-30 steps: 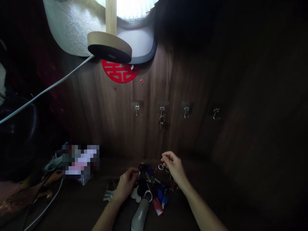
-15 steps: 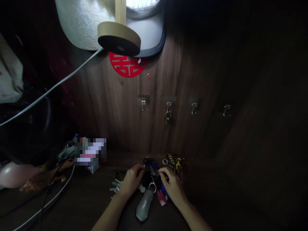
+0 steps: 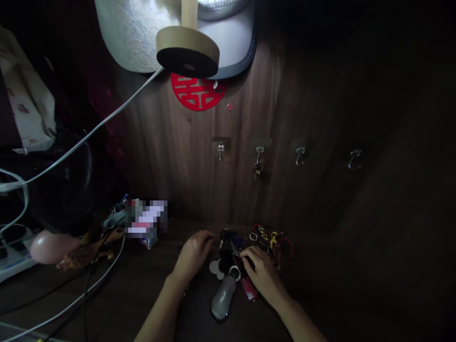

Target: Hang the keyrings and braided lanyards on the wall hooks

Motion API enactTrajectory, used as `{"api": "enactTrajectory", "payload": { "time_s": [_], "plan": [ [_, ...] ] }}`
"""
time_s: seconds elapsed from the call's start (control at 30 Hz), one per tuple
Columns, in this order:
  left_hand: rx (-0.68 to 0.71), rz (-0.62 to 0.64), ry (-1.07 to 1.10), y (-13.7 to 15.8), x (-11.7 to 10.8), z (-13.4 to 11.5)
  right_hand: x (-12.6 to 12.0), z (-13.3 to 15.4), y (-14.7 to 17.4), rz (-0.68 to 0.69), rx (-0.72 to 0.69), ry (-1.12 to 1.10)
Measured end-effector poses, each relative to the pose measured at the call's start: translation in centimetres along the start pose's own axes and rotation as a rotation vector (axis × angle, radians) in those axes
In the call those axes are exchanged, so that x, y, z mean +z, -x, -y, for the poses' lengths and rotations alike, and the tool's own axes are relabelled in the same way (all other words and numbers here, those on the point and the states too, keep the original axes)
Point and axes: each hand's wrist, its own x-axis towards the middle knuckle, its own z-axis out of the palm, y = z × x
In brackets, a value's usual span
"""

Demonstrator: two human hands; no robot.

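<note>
A pile of keys and key fobs (image 3: 230, 237) lies on the dark wooden surface between my hands. My left hand (image 3: 194, 251) is just left of it, fingers curled toward the thumb; whatever they may hold is too dark to make out. It covers most of a key bunch beneath. My right hand (image 3: 262, 273) is at the pile's right side, fingertips pinched near a dark fob; what lies in the pinch is unclear. Nearer me are a grey teardrop-shaped fob (image 3: 223, 299) on a metal ring (image 3: 234, 273), a white rounded tag (image 3: 216, 268) and a red tag (image 3: 248, 289).
Behind my right hand lie colourful cords (image 3: 272, 240). Metal hooks (image 3: 259, 149) line the wooden wall; one carries small keys (image 3: 257, 171). A round lamp (image 3: 188, 52), caps and a red cut-out (image 3: 199, 95) are above. Cables and a pink balloon (image 3: 53, 248) are left.
The view has shifted, moving the scene rightward. My left hand has drawn left from the pile, over the silver keys. My right hand stays beside the pile, slightly closer to its middle.
</note>
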Motion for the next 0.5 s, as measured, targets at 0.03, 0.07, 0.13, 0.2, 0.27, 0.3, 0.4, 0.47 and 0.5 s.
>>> {"api": "enactTrajectory", "payload": {
  "time_s": [0.03, 0.07, 0.13, 0.2, 0.27, 0.3, 0.4, 0.47, 0.5],
  "plan": [
    [-0.031, 0.008, -0.027, -0.1, -0.9, 0.4, 0.0, 0.0, 0.0, -0.004, -0.002, -0.002],
    [-0.066, 0.027, -0.059, -0.1, -1.8, 0.9, 0.0, 0.0, 0.0, -0.009, -0.002, -0.004],
    [-0.142, 0.06, -0.145, 0.1, -3.6, 2.0, 0.0, 0.0, 0.0, -0.012, -0.001, -0.009],
    [-0.19, 0.114, -0.207, 0.6, -5.0, 3.0, 0.0, 0.0, 0.0, -0.01, 0.003, -0.012],
    [-0.216, 0.175, -0.23, 1.5, -5.9, 3.9, 0.0, 0.0, 0.0, -0.004, 0.009, -0.008],
    [-0.226, 0.189, -0.231, 1.9, -6.1, 4.3, 0.0, 0.1, 0.0, 0.001, 0.011, -0.006],
    [-0.235, 0.162, -0.228, 3.0, -6.2, 5.1, 0.0, 0.0, -0.1, 0.008, 0.014, -0.004],
    [-0.23, 0.127, -0.226, 3.3, -6.0, 5.3, 0.0, 0.0, -0.1, 0.004, 0.006, -0.009],
    [-0.226, 0.112, -0.223, 3.3, -6.0, 5.2, 0.0, 0.0, 0.0, -0.001, 0.002, -0.011]
  ]
}}
